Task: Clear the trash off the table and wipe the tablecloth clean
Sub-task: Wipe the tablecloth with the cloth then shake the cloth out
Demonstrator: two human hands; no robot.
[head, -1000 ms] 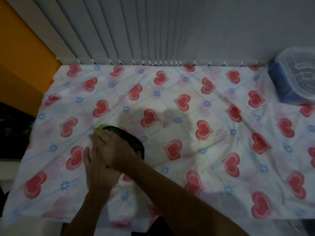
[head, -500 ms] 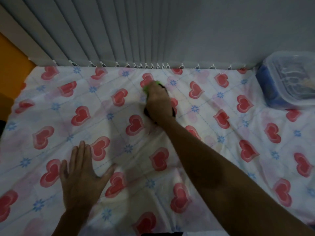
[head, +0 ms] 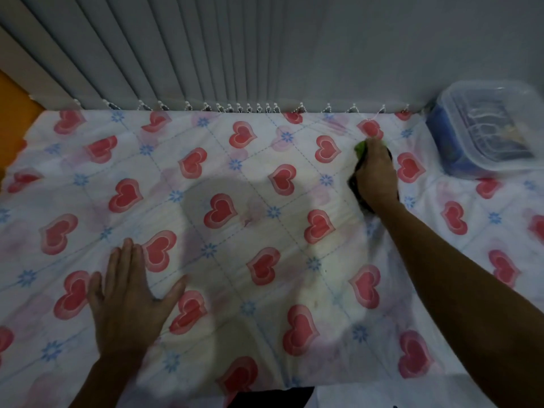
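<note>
Mostly, the sponge (head: 359, 147) lies under the right hand (head: 375, 175).

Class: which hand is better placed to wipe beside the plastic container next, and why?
Right. The right hand grips the wiping cloth close to the container; the left hand lies flat on the tablecloth, far away.

No readable text, numbers or logos in view. Tablecloth (head: 206, 172) carries only print: red hearts, blue flowers, dashed grid lines. Clear-lidded plastic container (head: 485, 134) at the far right corner: anything on or in it is too blurred to read.
</note>
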